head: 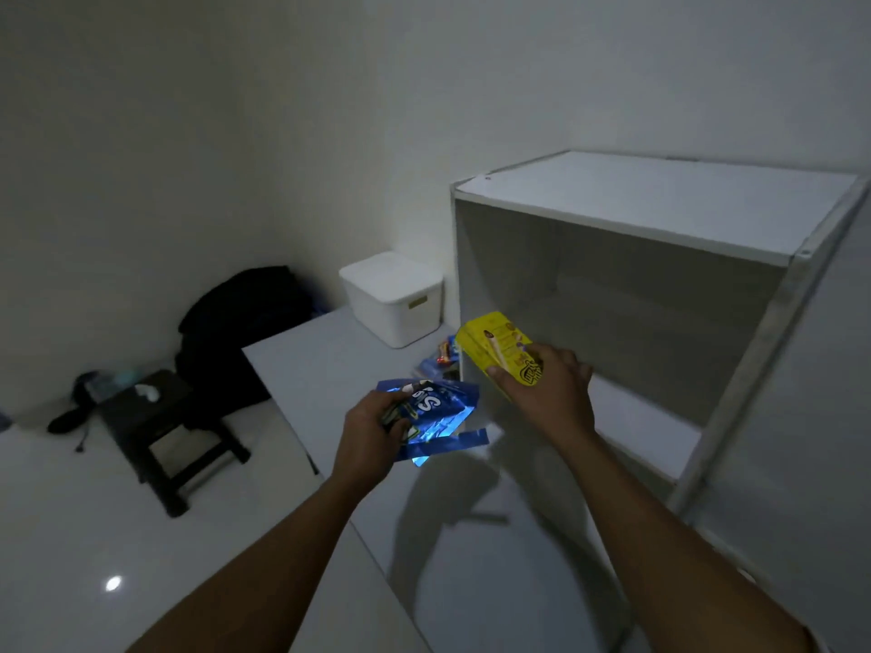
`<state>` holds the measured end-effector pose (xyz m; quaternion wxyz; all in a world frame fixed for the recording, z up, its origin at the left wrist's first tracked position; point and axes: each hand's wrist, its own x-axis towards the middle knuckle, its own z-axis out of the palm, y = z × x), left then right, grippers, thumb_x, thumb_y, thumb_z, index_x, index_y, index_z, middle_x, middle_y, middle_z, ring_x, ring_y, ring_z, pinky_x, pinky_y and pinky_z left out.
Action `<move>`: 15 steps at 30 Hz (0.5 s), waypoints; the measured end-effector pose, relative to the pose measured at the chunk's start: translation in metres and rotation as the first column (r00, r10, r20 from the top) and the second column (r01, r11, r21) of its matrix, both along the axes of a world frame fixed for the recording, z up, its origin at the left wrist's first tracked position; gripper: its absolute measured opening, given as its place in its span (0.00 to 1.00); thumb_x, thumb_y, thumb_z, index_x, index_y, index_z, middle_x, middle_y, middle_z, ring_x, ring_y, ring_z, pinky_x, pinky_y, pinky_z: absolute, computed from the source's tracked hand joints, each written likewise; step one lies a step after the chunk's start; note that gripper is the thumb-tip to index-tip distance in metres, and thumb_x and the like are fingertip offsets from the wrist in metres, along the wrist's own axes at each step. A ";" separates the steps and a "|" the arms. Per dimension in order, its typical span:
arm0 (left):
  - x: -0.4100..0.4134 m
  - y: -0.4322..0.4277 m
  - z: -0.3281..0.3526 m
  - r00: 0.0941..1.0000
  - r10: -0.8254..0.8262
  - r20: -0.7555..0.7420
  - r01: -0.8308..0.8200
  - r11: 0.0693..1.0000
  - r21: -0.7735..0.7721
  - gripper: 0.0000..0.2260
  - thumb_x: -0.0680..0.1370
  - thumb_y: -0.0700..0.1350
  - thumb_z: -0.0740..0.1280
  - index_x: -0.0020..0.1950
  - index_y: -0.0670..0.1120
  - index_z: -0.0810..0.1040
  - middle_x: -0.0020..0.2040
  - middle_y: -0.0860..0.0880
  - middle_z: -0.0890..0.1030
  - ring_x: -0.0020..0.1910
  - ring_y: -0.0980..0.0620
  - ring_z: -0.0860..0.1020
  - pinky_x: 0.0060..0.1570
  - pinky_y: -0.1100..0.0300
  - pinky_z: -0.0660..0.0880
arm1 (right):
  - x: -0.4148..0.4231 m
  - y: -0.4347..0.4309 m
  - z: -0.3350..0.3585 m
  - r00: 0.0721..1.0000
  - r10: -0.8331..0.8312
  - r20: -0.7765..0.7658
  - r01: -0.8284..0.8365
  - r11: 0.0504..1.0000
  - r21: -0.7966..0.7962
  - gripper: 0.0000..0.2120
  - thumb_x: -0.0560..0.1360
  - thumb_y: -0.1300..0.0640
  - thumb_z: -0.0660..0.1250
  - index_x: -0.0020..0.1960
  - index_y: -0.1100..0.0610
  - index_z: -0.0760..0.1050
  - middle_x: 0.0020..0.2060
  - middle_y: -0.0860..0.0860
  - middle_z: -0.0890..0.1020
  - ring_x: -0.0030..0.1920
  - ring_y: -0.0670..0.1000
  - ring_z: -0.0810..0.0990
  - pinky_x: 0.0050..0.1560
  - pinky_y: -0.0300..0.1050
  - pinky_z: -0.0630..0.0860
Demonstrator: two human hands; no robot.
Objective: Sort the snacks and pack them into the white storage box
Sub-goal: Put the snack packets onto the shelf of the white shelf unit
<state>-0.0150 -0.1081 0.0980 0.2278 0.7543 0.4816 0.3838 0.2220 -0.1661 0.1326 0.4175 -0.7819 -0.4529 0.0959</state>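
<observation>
Holding snacks in both hands; head view, the only one. The left hand (372, 431) curls round a sheaf of blue packets (438, 407), foil ends hanging loose below. The right hand (551, 393) grips a yellow box (495, 341) by its near end, thumb on one face and fingers round the other.

The white storage box (393, 304) stands at the far side of the table (301, 369), its lid (386, 271) apparently on. Both hands are on the near side of the storage box and well apart from it. The yellow box is right of it and nearer, at the open front of the shelf unit (660, 214), which stands just right of the storage box. A small heap of other snacks (443, 358) lies between the storage box and the hands.

Judgement: sorting is under way and packing has not begun.
- Keep blue with blue and the yellow box apart.
- Set one handful down beside the storage box to free a hand, since the lid must come off first.
- The foil looks slippery and the sheaf is loose, so a low put-down guards against spills.
- Put the yellow box in along a wall of the storage box, with the soft packets beside it.
</observation>
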 end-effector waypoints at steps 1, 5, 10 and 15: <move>-0.013 -0.005 -0.006 0.999 0.034 0.001 -0.034 0.999 -0.017 0.19 0.72 0.31 0.71 0.60 0.46 0.81 0.50 0.52 0.79 0.48 0.57 0.77 0.45 0.83 0.64 | -0.009 -0.001 -0.004 1.000 0.028 0.003 -0.028 1.000 -0.010 0.30 0.68 0.33 0.71 0.65 0.45 0.73 0.63 0.51 0.73 0.66 0.57 0.65 0.61 0.56 0.72; -0.056 -0.038 -0.028 0.990 0.143 0.006 -0.142 0.986 -0.086 0.20 0.71 0.31 0.69 0.60 0.48 0.81 0.51 0.54 0.80 0.48 0.58 0.77 0.46 0.82 0.65 | -0.038 -0.015 -0.023 0.993 0.121 0.004 -0.121 0.992 -0.045 0.31 0.68 0.33 0.71 0.66 0.47 0.73 0.62 0.53 0.74 0.64 0.58 0.66 0.58 0.53 0.71; -0.092 -0.107 -0.055 0.971 0.238 0.022 -0.232 0.961 -0.153 0.21 0.71 0.30 0.70 0.59 0.50 0.81 0.49 0.56 0.79 0.48 0.58 0.78 0.45 0.81 0.67 | -0.066 -0.059 -0.050 0.976 0.218 0.026 -0.215 0.972 -0.099 0.30 0.68 0.34 0.72 0.65 0.48 0.74 0.61 0.54 0.75 0.65 0.59 0.67 0.60 0.52 0.68; -0.101 -0.189 -0.087 0.957 0.289 0.033 -0.278 0.941 -0.191 0.21 0.71 0.30 0.69 0.59 0.49 0.82 0.49 0.58 0.78 0.48 0.59 0.77 0.46 0.82 0.65 | -0.077 -0.130 -0.077 0.955 0.298 0.006 -0.291 0.936 -0.199 0.30 0.69 0.35 0.71 0.66 0.48 0.73 0.61 0.53 0.73 0.65 0.58 0.65 0.57 0.54 0.72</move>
